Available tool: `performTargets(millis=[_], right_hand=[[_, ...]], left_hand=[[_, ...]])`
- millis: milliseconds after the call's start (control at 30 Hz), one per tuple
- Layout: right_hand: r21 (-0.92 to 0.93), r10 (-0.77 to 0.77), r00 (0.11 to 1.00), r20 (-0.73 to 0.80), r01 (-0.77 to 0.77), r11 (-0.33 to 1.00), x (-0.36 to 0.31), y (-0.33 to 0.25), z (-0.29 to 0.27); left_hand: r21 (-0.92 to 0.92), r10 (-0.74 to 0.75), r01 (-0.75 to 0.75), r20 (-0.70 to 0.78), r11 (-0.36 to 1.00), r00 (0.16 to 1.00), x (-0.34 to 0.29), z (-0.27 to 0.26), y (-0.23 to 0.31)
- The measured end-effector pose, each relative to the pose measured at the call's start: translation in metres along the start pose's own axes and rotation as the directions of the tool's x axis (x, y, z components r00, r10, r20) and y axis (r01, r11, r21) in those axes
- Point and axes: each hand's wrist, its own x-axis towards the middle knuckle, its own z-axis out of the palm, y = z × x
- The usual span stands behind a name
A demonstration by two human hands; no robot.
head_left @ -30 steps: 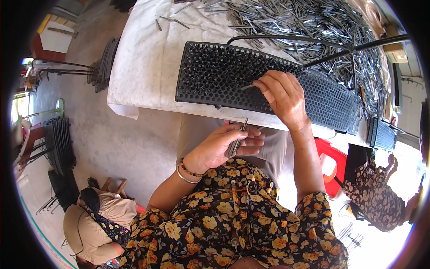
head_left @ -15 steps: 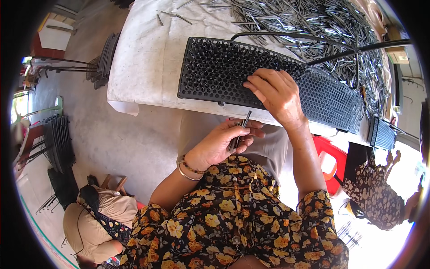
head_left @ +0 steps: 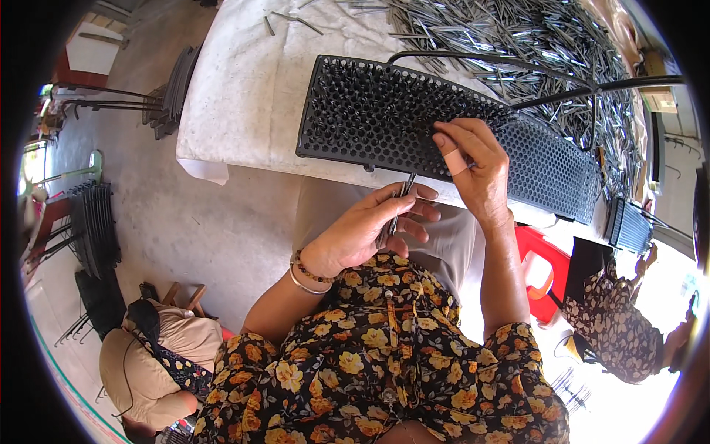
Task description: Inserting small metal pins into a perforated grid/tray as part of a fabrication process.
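My left hand point(head_left: 359, 229) holds a small bundle of thin dark rods point(head_left: 406, 189) between thumb and fingers, just below the table's near edge. My right hand point(head_left: 482, 166) is over a long black tray point(head_left: 555, 166) full of round holes. Its thumb and fingertips are pinched together near the middle of the tray; whatever they hold is too small to make out. A pale wrap circles one of its fingers. Short dark pieces point(head_left: 355, 103) stand upright in the holes of the tray's left part, while bare holes show in the right part.
Behind the tray a large heap of loose dark rods point(head_left: 510, 44) covers the white-sheeted table point(head_left: 244, 96). A bent black bar point(head_left: 473, 56) crosses over the tray's far edge. A red stool point(head_left: 529, 240) stands at right. Two people sit nearby, with dark racks point(head_left: 92, 229) at left.
My right hand has shifted a little to the right along the tray. The fingers of my left hand have spread slightly around the rods. The view has moved slightly.
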Motion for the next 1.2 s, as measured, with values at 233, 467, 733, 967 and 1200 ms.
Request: performTargets(millis=[233,467,733,967,1200], right_hand=[[-0.039,-0.042,0.992,-0.118,0.037,0.999,-0.003,-0.006,0.003],[0.288,0.171,0.945,0.279,-0.252,0.924,-0.019,-0.019,-0.006],[0.223,0.239,0.948,-0.209,-0.192,0.956,-0.008,-0.007,-0.008],[-0.037,-0.052,0.973,-0.227,0.045,0.998,-0.011,-0.004,0.006],[-0.238,-0.175,0.973,-0.147,0.137,0.962,-0.01,-0.002,0.004]], left_hand=[[0.036,0.107,-0.108,0.035,0.993,0.994,0.007,0.001,-0.001],[0.148,0.095,-0.104,0.065,0.984,0.993,0.009,-0.004,-0.004],[0.05,0.122,-0.124,0.025,0.991,0.992,0.015,0.02,0.002],[-0.168,0.094,-0.101,-0.05,0.981,0.994,0.025,-0.003,-0.021],[-0.058,0.049,-0.049,-0.008,0.997,0.999,0.023,-0.001,-0.01]])
